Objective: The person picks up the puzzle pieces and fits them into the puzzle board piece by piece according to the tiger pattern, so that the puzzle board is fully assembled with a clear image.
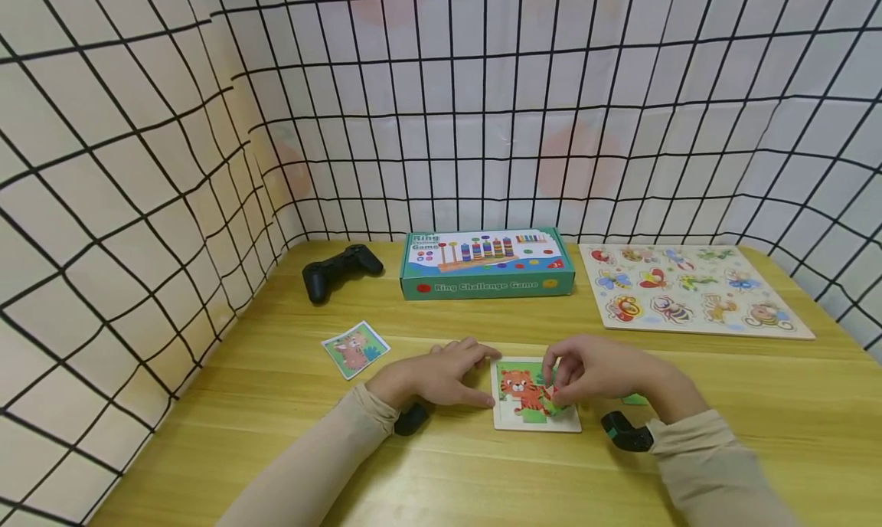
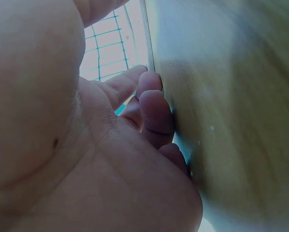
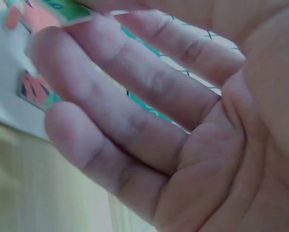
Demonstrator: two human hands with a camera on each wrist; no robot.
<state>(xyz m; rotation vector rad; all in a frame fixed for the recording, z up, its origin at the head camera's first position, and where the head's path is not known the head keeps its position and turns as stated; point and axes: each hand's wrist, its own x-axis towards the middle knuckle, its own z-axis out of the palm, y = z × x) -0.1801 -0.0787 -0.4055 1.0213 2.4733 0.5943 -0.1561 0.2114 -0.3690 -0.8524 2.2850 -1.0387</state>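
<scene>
A small tiger jigsaw puzzle (image 1: 521, 389) in a pale tray lies flat on the table, partly filled, with a bare patch at its lower left. My left hand (image 1: 444, 374) is at the tray's left side, index finger and thumb spread along that edge, other fingers resting on the table. Over the tray's right side, my right hand (image 1: 606, 370) pinches a puzzle piece (image 3: 74, 12) with green on it between thumb and index finger; its other fingers are loosely bent. Most of that piece is hidden by the fingers. A green piece (image 1: 635, 399) lies beside the right wrist.
A tiger picture card (image 1: 356, 349) lies left of the left hand. Behind are a black game controller (image 1: 342, 270), a Ring Challenge Game box (image 1: 488, 264) and a wooden insect puzzle board (image 1: 696, 291). A black grid on white cloth (image 1: 510, 113) encloses the table.
</scene>
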